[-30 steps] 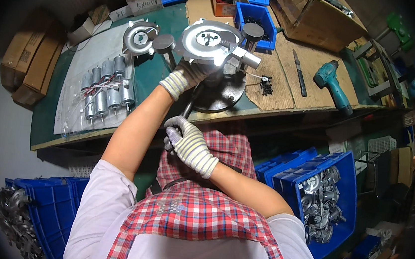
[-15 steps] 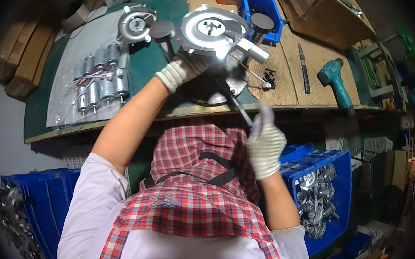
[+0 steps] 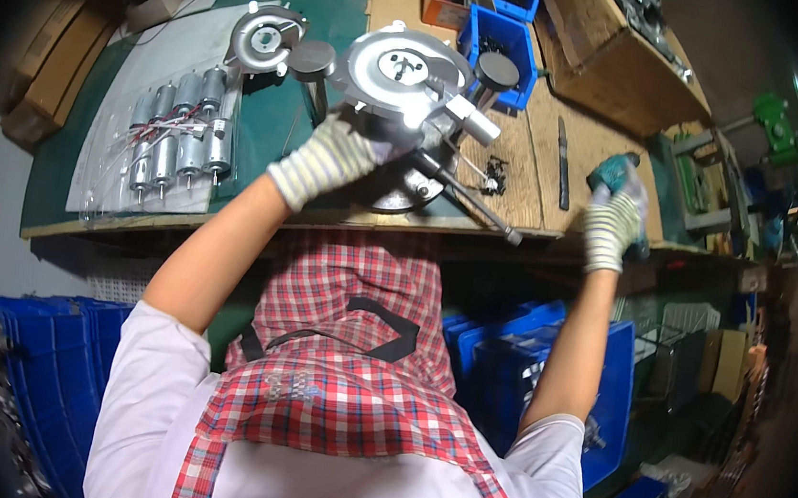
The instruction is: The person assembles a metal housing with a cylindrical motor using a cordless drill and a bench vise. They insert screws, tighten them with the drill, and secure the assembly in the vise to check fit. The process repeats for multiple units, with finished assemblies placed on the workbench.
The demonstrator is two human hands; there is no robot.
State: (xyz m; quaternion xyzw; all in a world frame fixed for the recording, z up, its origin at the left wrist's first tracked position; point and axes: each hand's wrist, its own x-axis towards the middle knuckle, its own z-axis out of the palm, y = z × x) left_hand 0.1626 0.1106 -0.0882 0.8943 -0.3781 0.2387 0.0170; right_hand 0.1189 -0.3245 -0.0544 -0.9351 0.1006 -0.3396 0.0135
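A round silver metal housing [image 3: 402, 65] rests on a dark fixture with two round posts [image 3: 312, 60] [image 3: 497, 70]. My left hand [image 3: 336, 158], in a striped work glove, grips the housing's near left edge; its fingertips are partly hidden under the rim. A lever handle [image 3: 475, 205] sticks out of the fixture toward the bench's front edge, with no hand on it. Farther right, my gloved right hand [image 3: 616, 217] is closed around a teal cordless drill [image 3: 608, 172], covering most of its handle. A black-handled knife [image 3: 563, 174] lies left of the drill.
Several silver motors [image 3: 166, 152] with wires lie at the left, below another round housing [image 3: 264, 37]. A blue bin [image 3: 502, 43] stands behind the fixture, near small black parts [image 3: 493, 176]. A cardboard box [image 3: 610, 53] occupies the back right. Blue crates [image 3: 43, 359] flank me below the bench.
My right hand has left the lever handle and moved right onto the drill. The lever has swung right. My left hand stays at the housing. The whole view has shifted slightly.
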